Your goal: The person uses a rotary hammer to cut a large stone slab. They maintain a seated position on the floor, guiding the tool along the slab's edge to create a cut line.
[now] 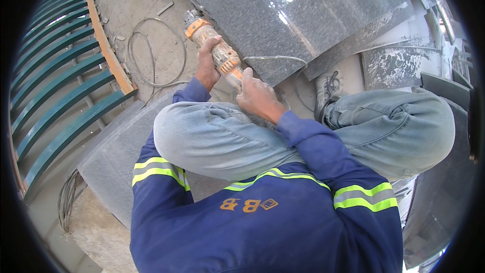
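Note:
A dusty orange power tool [227,56], apparently a grinder, lies diagonally in both my hands, its head at the edge of a large dark speckled stone slab [328,15]. My left hand [207,63] is closed round the tool's body near the orange collar. My right hand [256,94] grips the lower, rear part. A grey cable [277,57] loops beside the tool over the slab's corner. What exactly the tool's tip touches is too small to make out.
Green curved slats [60,96] with an orange edge board [108,50] run along the left. A cable coil [152,78] lies on the dusty floor [121,0]. More stone pieces [389,64] are stacked at right. My bent legs [384,126] rest beside a pale slab [111,162].

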The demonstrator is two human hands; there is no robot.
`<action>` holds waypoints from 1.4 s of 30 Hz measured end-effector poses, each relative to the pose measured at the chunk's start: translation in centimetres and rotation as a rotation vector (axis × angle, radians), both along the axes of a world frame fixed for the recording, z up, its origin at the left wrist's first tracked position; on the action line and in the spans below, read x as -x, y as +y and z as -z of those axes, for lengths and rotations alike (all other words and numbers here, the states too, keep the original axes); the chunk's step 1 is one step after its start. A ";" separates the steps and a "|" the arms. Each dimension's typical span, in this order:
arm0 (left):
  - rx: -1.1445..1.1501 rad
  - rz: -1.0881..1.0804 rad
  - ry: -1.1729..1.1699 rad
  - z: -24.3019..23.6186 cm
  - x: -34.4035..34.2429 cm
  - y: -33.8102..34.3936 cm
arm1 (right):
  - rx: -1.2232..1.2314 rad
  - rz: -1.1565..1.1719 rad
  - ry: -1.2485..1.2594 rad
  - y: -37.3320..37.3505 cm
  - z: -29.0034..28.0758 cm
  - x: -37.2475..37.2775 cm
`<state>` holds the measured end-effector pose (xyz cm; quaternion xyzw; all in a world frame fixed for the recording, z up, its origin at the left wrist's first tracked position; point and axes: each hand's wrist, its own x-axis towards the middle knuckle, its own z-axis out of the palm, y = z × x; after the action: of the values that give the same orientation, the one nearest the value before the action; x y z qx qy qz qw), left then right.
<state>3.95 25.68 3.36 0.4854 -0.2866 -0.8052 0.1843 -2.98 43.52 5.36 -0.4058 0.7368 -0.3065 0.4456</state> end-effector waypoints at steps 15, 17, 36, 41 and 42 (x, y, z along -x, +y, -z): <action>0.027 0.029 0.007 0.0 -0.3 0.6 | -0.016 0.003 -0.015 0.6 -0.4 -0.1; 0.045 0.010 0.001 0.4 -0.1 0.0 | 0.001 0.002 -0.008 0.2 -0.1 0.1; 0.026 -0.001 0.018 -0.1 -0.7 1.8 | -0.059 -0.038 -0.001 1.8 -1.4 -0.1; 0.006 -0.062 0.065 0.0 -1.0 1.1 | -0.063 -0.084 0.063 0.7 -1.6 -0.2; 0.001 -0.078 0.078 -0.4 -1.2 1.0 | -0.045 -0.108 0.062 0.4 -2.1 -0.1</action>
<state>5.12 26.66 3.75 0.4644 -0.2602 -0.8156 0.2268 -2.92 43.93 7.45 -0.4439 0.7339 -0.2526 0.4477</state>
